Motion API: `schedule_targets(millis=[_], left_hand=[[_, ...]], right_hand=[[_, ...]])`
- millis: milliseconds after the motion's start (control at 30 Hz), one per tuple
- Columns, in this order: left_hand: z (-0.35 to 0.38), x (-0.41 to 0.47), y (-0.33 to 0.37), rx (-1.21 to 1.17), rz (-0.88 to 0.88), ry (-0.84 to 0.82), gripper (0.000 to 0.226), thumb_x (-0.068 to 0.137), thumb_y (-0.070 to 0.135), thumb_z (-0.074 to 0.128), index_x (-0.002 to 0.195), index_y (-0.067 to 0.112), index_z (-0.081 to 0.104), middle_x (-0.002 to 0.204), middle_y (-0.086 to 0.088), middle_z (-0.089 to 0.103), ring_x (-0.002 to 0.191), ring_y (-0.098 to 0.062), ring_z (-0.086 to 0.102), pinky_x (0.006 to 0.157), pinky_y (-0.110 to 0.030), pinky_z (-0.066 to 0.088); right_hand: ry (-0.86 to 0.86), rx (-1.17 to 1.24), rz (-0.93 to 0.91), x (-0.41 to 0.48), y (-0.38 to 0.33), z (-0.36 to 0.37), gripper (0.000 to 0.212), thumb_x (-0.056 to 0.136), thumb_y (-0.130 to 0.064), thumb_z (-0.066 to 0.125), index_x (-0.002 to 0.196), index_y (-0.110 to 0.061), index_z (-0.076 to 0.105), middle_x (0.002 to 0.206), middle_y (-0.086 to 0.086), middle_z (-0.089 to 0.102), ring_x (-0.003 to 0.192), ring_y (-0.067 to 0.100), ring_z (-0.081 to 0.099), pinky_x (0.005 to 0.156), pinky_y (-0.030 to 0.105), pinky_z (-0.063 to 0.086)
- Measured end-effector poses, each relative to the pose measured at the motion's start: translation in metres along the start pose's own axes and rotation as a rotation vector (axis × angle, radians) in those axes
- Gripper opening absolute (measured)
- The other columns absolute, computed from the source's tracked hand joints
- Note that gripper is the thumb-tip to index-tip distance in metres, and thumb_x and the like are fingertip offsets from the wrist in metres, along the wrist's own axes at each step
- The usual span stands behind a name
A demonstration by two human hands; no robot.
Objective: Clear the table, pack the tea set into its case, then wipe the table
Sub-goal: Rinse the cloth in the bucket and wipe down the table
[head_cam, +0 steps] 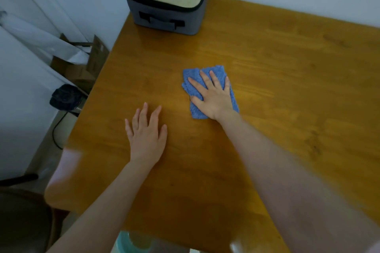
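Observation:
A folded blue cloth (191,75) lies on the orange-brown wooden table (277,68) near its middle. My right hand (213,96) presses flat on the cloth with straight, spread fingers. My left hand (147,131) rests flat on the bare wood to the left of the cloth, fingers straight, holding nothing. The grey tea set case (166,0) stands zipped shut at the table's far left corner, its beige lid printed with black ink art and a red dot.
The table's left edge (96,88) runs diagonally; beyond it on the floor are cardboard boxes (82,68) and a dark bin (65,96). A dark chair (20,215) sits at the lower left. A teal basin (131,244) shows under the near edge. White wall behind.

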State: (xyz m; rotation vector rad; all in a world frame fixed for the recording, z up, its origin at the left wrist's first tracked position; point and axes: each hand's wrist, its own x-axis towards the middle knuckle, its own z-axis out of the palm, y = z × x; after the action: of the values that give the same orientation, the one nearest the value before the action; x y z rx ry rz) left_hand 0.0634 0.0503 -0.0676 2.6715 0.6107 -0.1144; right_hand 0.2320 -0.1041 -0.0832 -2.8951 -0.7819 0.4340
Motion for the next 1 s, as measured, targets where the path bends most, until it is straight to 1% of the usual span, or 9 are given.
schedule_targets(millis=[167, 333, 500, 667, 800, 900, 933, 1000], left_hand=[[0.003, -0.032, 0.012, -0.011, -0.035, 0.009, 0.054, 0.098, 0.037, 0.042, 0.149, 0.033, 0.025, 0.162, -0.004, 0.008, 0.148, -0.024, 0.003, 0.117, -0.051, -0.004], [0.005, -0.066, 0.017, -0.031, -0.099, 0.042, 0.053, 0.099, 0.037, 0.04, 0.15, 0.035, 0.024, 0.162, -0.003, 0.008, 0.148, -0.025, 0.003, 0.117, -0.051, -0.004], [-0.003, -0.09, 0.001, 0.007, -0.145, 0.094, 0.051, 0.1, 0.038, 0.039, 0.149, 0.037, 0.026, 0.162, -0.003, 0.01, 0.148, -0.025, 0.005, 0.117, -0.052, -0.003], [-0.011, -0.113, -0.01, 0.076, -0.161, 0.109, 0.052, 0.098, 0.034, 0.041, 0.149, 0.036, 0.026, 0.162, -0.003, 0.01, 0.148, -0.025, 0.004, 0.117, -0.053, -0.003], [-0.007, -0.128, -0.008, 0.077, -0.181, 0.099, 0.054, 0.098, 0.033, 0.04, 0.149, 0.037, 0.024, 0.162, -0.002, 0.008, 0.148, -0.024, 0.002, 0.117, -0.053, -0.003], [-0.002, -0.139, -0.003, 0.075, -0.162, 0.104, 0.055, 0.097, 0.03, 0.043, 0.149, 0.037, 0.026, 0.162, -0.002, 0.011, 0.148, -0.025, 0.005, 0.116, -0.055, -0.002], [-0.001, -0.143, 0.0, 0.078, -0.155, 0.11, 0.055, 0.097, 0.029, 0.044, 0.149, 0.037, 0.027, 0.161, -0.003, 0.012, 0.148, -0.026, 0.006, 0.116, -0.055, -0.001], [0.002, -0.151, 0.005, 0.079, -0.145, 0.118, 0.056, 0.097, 0.026, 0.045, 0.149, 0.037, 0.027, 0.161, -0.003, 0.014, 0.148, -0.027, 0.008, 0.116, -0.056, 0.001]], right_hand=[[-0.033, 0.005, -0.101, -0.06, -0.015, 0.015, 0.057, 0.099, -0.058, 0.024, 0.151, -0.049, 0.003, 0.163, -0.008, -0.007, 0.149, 0.02, -0.015, 0.114, 0.058, -0.016], [-0.054, 0.013, -0.179, -0.117, -0.035, 0.032, 0.056, 0.099, -0.056, 0.025, 0.151, -0.05, 0.006, 0.163, -0.009, -0.006, 0.149, 0.02, -0.016, 0.114, 0.06, -0.016], [-0.079, 0.015, -0.255, -0.15, -0.061, 0.044, 0.053, 0.1, -0.056, 0.026, 0.151, -0.05, 0.011, 0.164, -0.007, -0.005, 0.149, 0.022, -0.016, 0.112, 0.061, -0.019], [-0.113, -0.02, -0.398, -0.174, -0.085, 0.054, 0.053, 0.099, -0.058, 0.026, 0.15, -0.051, 0.014, 0.164, -0.004, -0.006, 0.149, 0.024, -0.016, 0.11, 0.063, -0.021], [-0.11, -0.034, -0.481, -0.193, -0.081, 0.06, 0.052, 0.1, -0.056, 0.03, 0.15, -0.049, 0.019, 0.164, -0.004, -0.005, 0.149, 0.024, -0.014, 0.112, 0.062, -0.018], [-0.105, -0.038, -0.539, -0.209, -0.071, 0.062, 0.051, 0.1, -0.054, 0.032, 0.149, -0.049, 0.02, 0.164, -0.003, -0.001, 0.15, 0.024, -0.011, 0.112, 0.062, -0.017], [-0.102, -0.039, -0.558, -0.214, -0.066, 0.064, 0.051, 0.099, -0.053, 0.031, 0.149, -0.049, 0.021, 0.164, -0.003, 0.001, 0.15, 0.025, -0.009, 0.112, 0.063, -0.016], [-0.079, -0.041, -0.581, -0.223, -0.055, 0.066, 0.054, 0.095, -0.056, 0.02, 0.149, -0.049, 0.022, 0.164, -0.003, 0.005, 0.151, 0.025, -0.006, 0.113, 0.063, -0.013]])
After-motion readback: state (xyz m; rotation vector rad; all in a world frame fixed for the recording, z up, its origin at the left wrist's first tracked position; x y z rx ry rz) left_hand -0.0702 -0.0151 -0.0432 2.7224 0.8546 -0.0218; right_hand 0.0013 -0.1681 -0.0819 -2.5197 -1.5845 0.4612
